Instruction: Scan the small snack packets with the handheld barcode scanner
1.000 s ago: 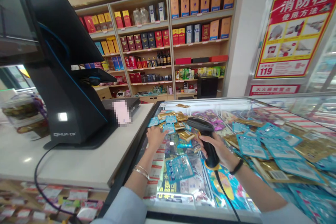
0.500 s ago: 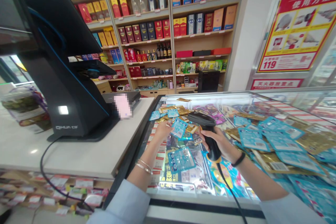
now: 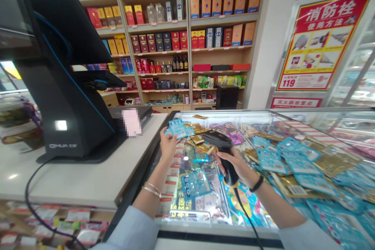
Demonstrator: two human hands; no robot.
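Note:
My left hand (image 3: 169, 145) pinches a blue snack packet (image 3: 178, 127) by its left edge, over the far left of the glass-topped case (image 3: 187, 224). In my right hand (image 3: 238, 166) is a black barcode scanner (image 3: 219, 139), gripped round its handle, with its head tilted toward the left and a cable (image 3: 249, 218) running down from it. Between the hands lie several gold packets (image 3: 205, 147) and a small blue packet (image 3: 201, 158). Nearer to me, another blue packet (image 3: 195, 183) rests flat on the glass.
A big pile of blue and gold packets (image 3: 304, 164) covers the case's right side. At left, a black checkout terminal (image 3: 79, 125) stands on a white counter (image 3: 123, 164). Shelves of boxed bottles (image 3: 164, 43) line the back wall, beside a red fire-hydrant poster (image 3: 325, 43).
My left hand has carried the blue packet left and away from the scanner, to the far left packets. My right hand still grips the scanner. The view has shifted slightly.

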